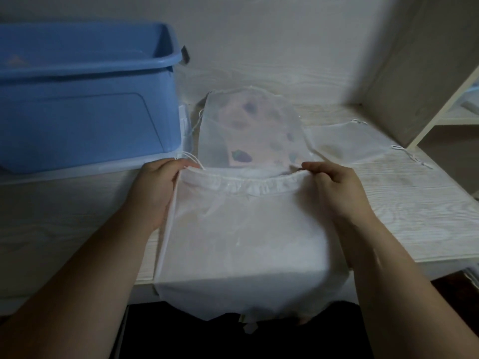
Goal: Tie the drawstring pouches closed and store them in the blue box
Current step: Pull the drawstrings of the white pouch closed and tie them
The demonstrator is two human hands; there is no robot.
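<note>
A large white mesh drawstring pouch (243,242) with white cloth inside lies at the table's front edge, its bottom hanging over. My left hand (158,187) grips the left end of its gathered top hem, where the white cords come out. My right hand (337,187) pinches the right end of the hem. Behind it lies a second sheer pouch (248,128) holding pale fabric with dark spots. A third, flatter pouch (347,141) lies to the right with loose cords. The blue box (85,99) stands open at the back left.
The blue box rests on a clear plastic lid (77,172). The table (414,203) has a pale wood grain. A white shelf unit (445,104) stands at the right. A wall runs close behind everything.
</note>
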